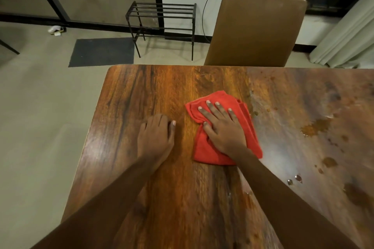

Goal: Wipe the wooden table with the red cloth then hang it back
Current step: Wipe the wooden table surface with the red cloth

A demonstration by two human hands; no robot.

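Both forearms are reaching in over the near edge of the wooden table (141, 91). The left hand (155, 135) is resting on the tabletop, not far from the left edge. Its fingers are bending under so the tips are hidden, and it is holding nothing; only the thumb is pointing to the right.

Just beside it, apart from it, the right hand (222, 129) is lying flat on the red cloth (204, 151). The fingers (212, 108) are straight and spread and are pressing the cloth down, not pinching it. The cloth is lying crumpled around the middle of the visible tabletop, closer to the far edge than to the near one.

To the right of the cloth the wood is looking dull and wet, and brown spots (315, 127) are sitting there toward the right edge. To the left the wood is shining.

Behind the far edge a brown chair (257, 28) is standing, with its back showing. On the floor beyond the far left corner, a dark mat (102, 51) is lying and a black metal rack (162, 18) is standing near the wall. A pale curtain (348, 36) is hanging at the far right.
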